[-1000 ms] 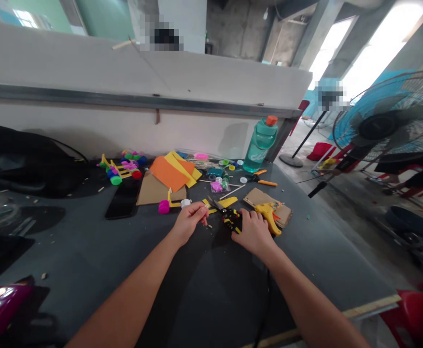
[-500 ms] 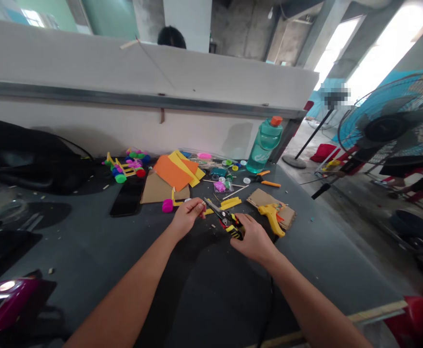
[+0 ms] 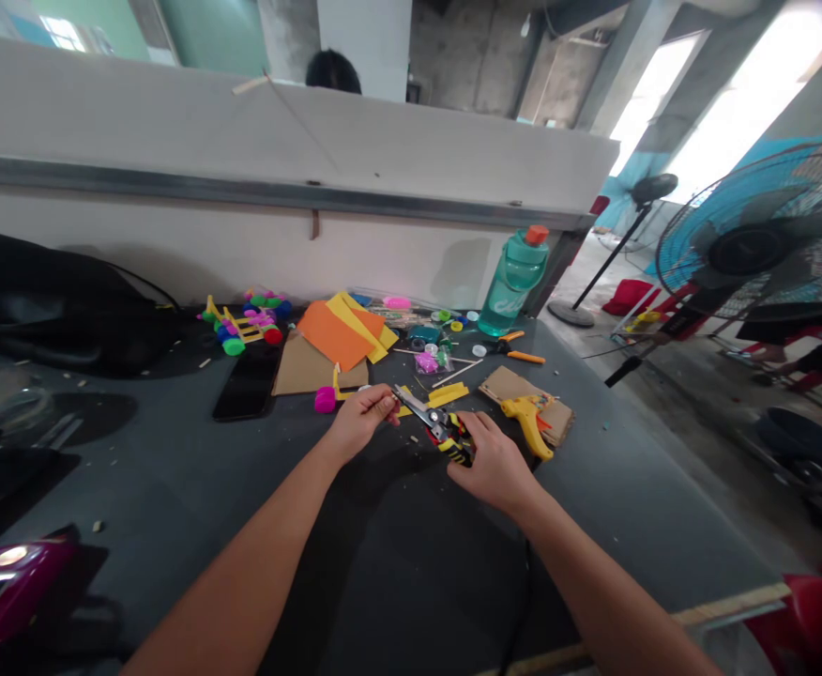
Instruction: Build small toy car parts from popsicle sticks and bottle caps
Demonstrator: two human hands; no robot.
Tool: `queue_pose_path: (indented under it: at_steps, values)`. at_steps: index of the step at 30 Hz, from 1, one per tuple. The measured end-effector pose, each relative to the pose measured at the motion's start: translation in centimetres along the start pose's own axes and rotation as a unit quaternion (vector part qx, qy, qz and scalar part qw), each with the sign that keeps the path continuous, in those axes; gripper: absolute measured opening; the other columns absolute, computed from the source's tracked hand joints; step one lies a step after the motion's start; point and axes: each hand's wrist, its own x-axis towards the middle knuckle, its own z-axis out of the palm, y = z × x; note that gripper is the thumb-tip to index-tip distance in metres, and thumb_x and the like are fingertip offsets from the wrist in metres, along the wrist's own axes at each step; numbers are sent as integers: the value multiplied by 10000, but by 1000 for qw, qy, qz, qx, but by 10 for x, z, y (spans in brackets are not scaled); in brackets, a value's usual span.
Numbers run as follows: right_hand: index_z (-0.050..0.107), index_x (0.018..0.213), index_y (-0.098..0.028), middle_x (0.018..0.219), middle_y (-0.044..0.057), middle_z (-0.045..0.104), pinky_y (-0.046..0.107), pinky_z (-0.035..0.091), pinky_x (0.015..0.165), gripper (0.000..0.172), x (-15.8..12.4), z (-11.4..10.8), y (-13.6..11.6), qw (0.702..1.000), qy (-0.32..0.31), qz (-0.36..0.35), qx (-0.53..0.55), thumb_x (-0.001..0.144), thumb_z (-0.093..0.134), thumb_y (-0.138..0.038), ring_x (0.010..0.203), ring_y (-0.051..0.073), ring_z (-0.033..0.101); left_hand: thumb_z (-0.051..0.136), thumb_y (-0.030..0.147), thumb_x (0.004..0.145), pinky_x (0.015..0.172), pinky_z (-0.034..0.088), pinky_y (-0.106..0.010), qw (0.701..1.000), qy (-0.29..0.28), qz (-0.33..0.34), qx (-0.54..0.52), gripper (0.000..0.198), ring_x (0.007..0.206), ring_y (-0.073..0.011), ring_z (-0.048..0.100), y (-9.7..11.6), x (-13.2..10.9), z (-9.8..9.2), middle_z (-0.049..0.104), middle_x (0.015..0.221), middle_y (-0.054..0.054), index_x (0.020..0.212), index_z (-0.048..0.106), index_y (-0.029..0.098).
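Note:
My right hand [image 3: 494, 460] grips the yellow-and-black handles of a pair of cutting pliers [image 3: 433, 426], jaws pointing up and left. My left hand [image 3: 360, 418] is closed in a pinch on a thin wooden stick [image 3: 391, 405] held at the plier jaws. Both hands hover low over the dark grey table [image 3: 172, 488]. A pink bottle cap on a yellow stick [image 3: 326, 400] lies just left of my left hand. A yellow glue gun [image 3: 527, 420] rests on a cardboard piece [image 3: 506, 383] right of my right hand.
Orange and yellow foam sheets [image 3: 337, 333] on cardboard, a black phone [image 3: 248, 380], a stick-and-cap toy [image 3: 242, 324], a teal water bottle [image 3: 513, 282], orange-handled pliers [image 3: 513, 352] and loose caps lie behind. A black bag [image 3: 59, 310] sits left, a fan [image 3: 755, 244] right.
The view shifted slightly a second ago. My right hand lifted the pliers and brought the jaws toward the stick in my left hand; since half a second ago almost nothing has moved.

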Motion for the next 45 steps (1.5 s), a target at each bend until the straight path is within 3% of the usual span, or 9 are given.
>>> queue_pose_path:
  at_steps: [14,21,45]
  values:
    - [480,1183,-154,1060,109,544,345,455,830,585,0,0,0,1000,-18,-15,-11,606,552,-226,948,249,559,560,474,785,602,420,-238,999,-22,5,31,353,596,-118,548,0,0,-6,542,623,5,677,552,138]
    - [464,1186,-158,1071,108,542,345,455,831,590,-1,3,2,1000,7,-25,1,604,544,-211,950,248,555,570,476,778,592,419,-234,1000,-23,5,-2,351,585,-111,549,-3,1,-6,524,633,15,695,558,136]
    - [478,1180,-154,1080,112,551,357,463,834,601,-1,5,3,999,5,-32,3,586,549,-206,969,254,552,555,442,797,591,428,-235,999,-42,11,6,307,585,-111,543,-1,0,-6,554,629,12,722,574,144]
